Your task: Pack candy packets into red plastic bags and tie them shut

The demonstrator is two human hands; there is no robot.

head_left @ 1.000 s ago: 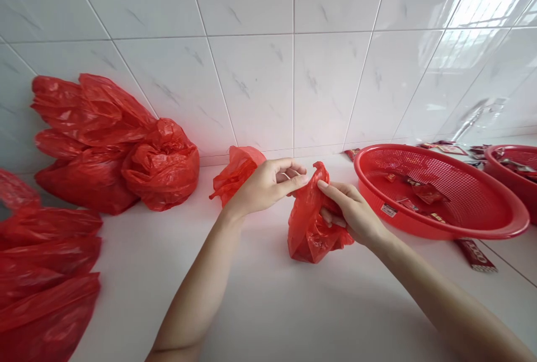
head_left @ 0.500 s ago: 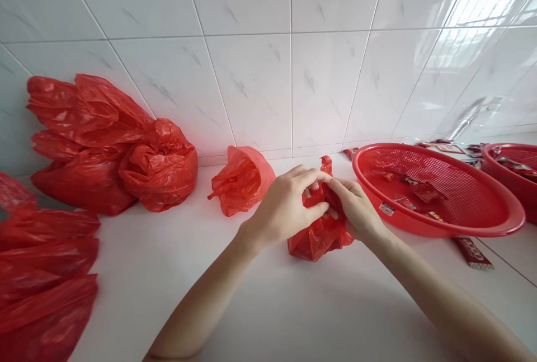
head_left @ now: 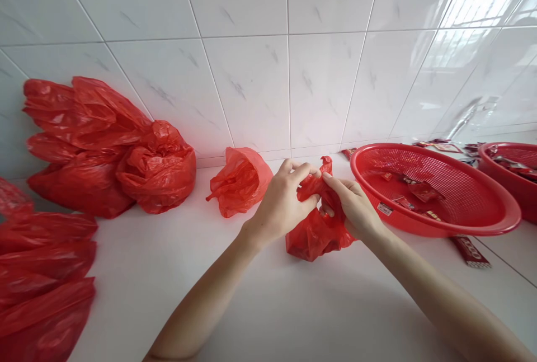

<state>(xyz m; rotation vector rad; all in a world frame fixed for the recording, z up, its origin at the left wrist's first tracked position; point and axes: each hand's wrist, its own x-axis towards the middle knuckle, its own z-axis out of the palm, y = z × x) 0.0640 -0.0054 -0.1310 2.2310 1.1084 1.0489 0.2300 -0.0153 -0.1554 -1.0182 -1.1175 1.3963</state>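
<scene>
A small red plastic bag (head_left: pixel 314 236) stands on the white table, its upper part gathered between my hands. My left hand (head_left: pixel 289 197) has its fingers curled round the left side of the bag's neck. From the right, my right hand (head_left: pixel 350 202) pinches the twisted neck with thumb and fingers. A short end of the bag sticks up above the fingertips. The bag's contents cannot be seen. Just left of my hands, another thin red bag (head_left: pixel 241 183) lies crumpled with its mouth open.
A red perforated basket (head_left: pixel 436 225) with several small packets stands at the right, a second basket (head_left: pixel 512 183) beyond it. A dark red packet (head_left: pixel 472 253) lies by the nearer basket. Full red bags (head_left: pixel 157 174) fill the left side, and a tiled wall (head_left: pixel 247 88) rises behind.
My left hand's fingers have shifted slightly left, separating a little from the right fingertips, and show more of the bag's neck. The whole view has moved slightly.
</scene>
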